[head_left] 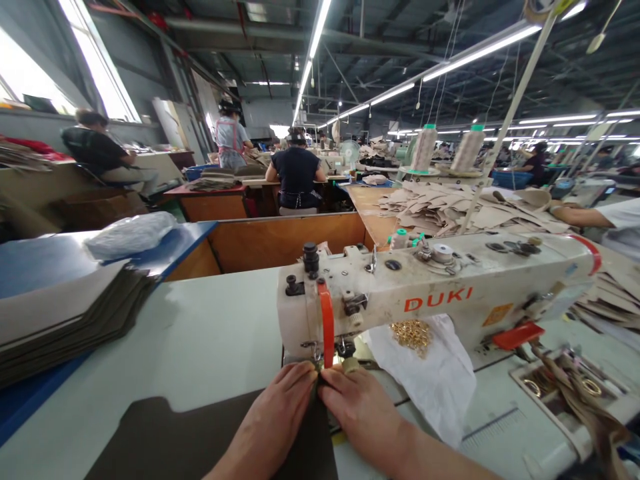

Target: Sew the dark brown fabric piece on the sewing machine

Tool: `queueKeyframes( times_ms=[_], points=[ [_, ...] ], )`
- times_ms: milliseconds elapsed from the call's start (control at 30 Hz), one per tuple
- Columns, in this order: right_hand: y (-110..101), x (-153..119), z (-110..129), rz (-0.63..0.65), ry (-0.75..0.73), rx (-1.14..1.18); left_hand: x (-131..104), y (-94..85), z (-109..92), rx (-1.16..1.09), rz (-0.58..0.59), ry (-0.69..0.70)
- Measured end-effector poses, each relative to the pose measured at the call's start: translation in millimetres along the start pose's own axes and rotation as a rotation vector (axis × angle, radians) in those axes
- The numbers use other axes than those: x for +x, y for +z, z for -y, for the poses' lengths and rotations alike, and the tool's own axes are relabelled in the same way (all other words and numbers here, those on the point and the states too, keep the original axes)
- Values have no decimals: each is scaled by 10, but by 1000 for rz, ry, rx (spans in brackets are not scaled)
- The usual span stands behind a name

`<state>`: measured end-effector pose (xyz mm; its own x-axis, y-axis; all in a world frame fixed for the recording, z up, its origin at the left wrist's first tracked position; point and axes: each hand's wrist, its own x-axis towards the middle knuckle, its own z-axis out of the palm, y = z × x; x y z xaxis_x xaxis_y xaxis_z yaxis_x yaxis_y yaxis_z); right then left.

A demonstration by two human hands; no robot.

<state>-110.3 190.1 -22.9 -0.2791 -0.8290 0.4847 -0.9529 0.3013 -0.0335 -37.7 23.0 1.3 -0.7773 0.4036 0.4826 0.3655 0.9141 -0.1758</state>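
My left hand (280, 410) and my right hand (363, 413) lie side by side on a dark brown fabric piece (165, 437), fingertips pinching its edge just under the needle of a white DUKI sewing machine (435, 293). The fabric spreads left across the pale table (210, 340). An orange guard (327, 330) hangs above my fingertips. The needle itself is hidden behind my fingers.
A stack of dark cut pieces (65, 320) sits at the left. White paper holding gold rings (415, 333) lies right of the needle. A tray of straps and rings (570, 387) sits far right. Tan cut pieces (450, 207) pile behind. Other workers sit beyond.
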Motion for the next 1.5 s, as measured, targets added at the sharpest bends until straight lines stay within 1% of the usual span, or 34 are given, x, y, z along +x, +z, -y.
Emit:
queueKeyframes(
  times_ms=[233,400,467,600,800,900,1033,1267,1400,1500],
  points=[
    [-9,-3,11,-51,4,9,2,17,11,10,-37,-10],
    [-12,-72,92,-38,-22,44,-140,28,-10,-6,63,1],
    [2,-105,125,-48,-39,47,-184,40,-10,8,78,16],
    [7,-130,156,-78,-77,36,-182,70,7,22,38,48],
    [-23,-128,165,-25,-82,38,-75,94,-1,40,-81,45],
    [-32,-119,171,-8,-71,29,-33,98,-18,53,-102,46],
    [-47,-106,172,5,-60,26,-31,116,-23,112,-147,91],
    [-55,-112,158,68,-53,40,-84,121,4,135,-107,99],
    [-91,-101,161,75,-53,36,-86,103,33,147,-137,156],
    [-102,-97,160,81,-48,41,-73,86,39,136,-168,152]
  ],
)
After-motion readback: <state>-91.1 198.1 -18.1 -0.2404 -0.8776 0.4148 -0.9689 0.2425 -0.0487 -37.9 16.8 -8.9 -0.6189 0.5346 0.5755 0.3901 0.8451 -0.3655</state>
